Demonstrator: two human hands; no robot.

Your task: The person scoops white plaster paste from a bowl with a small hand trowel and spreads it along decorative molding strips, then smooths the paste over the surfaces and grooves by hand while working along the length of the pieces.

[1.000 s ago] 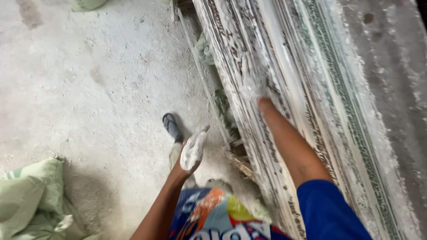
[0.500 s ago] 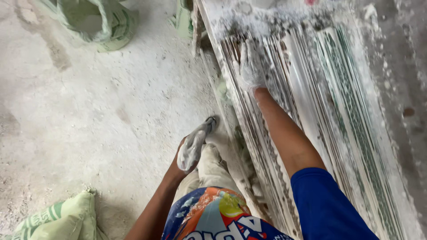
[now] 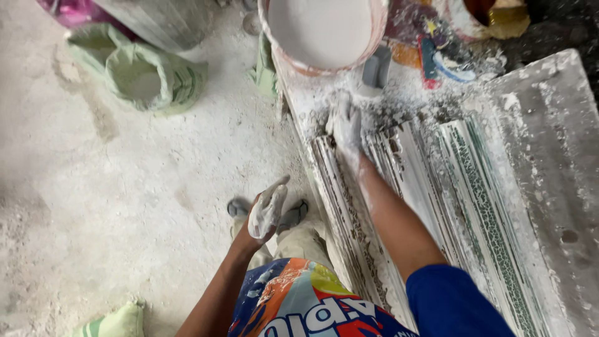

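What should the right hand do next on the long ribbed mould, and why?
Probably draw back down the long ribbed mould: the right hand lies flat at its far end beside the bucket of white plaster, with plaster smeared unevenly below.

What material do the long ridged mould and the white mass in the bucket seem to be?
The ridged mould looks like a rigid cast form, perhaps fibreglass or rubber: greenish grooves under a white crust. The bucket holds a smooth, matte white mass, probably wet plaster. The right hand, coated white, rests on the mould.

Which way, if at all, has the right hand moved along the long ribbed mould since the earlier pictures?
Yes. The right hand has slid up the ribbed mould to its far end, near the white bucket.
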